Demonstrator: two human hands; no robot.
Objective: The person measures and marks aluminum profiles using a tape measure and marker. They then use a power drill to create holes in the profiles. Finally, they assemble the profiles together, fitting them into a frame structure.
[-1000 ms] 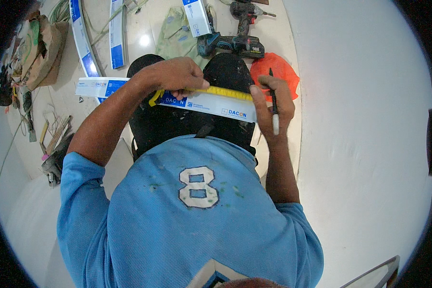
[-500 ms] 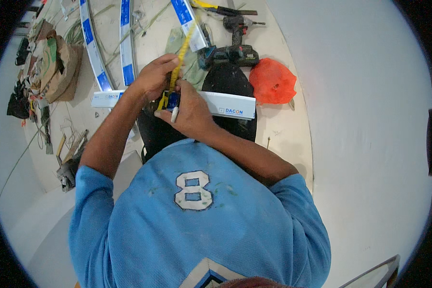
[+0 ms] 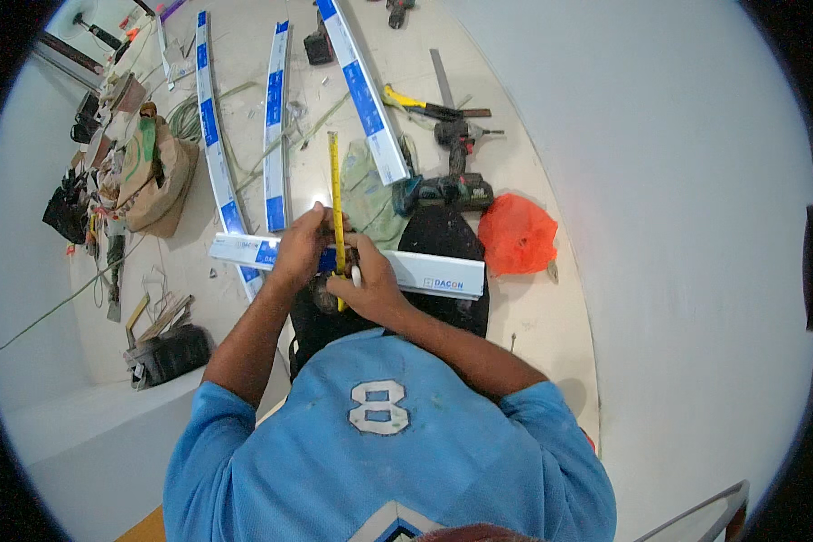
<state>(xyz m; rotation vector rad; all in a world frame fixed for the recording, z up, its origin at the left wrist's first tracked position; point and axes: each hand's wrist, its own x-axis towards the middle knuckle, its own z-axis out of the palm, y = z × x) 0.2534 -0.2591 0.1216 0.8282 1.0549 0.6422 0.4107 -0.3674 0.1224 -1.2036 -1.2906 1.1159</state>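
A white plastic profile strip (image 3: 438, 275) with blue print lies crosswise over my lap. Above its middle, a tape measure (image 3: 337, 194) has its yellow blade drawn out away from me. My left hand (image 3: 300, 248) is closed at the blade's left side, fingers curled against the tape. My right hand (image 3: 370, 282) grips the tape measure from the right and also holds a white pen-like marker (image 3: 357, 275) by the thumb. The hands largely hide the tape's case.
Several long blue-and-white strips (image 3: 368, 95) lie on the floor ahead. To the right are a cordless drill (image 3: 458, 140), another power tool (image 3: 447, 191), a yellow-black hand tool (image 3: 420, 106) and a red bag (image 3: 518, 233). Leftward stand a brown sack (image 3: 160, 185) and a black toolbox (image 3: 170, 354).
The view has shifted, so hands and strip appear lower and more of the floor shows ahead. The tape blade, formerly slanting right, now points nearly straight away from me. Both hands keep close together.
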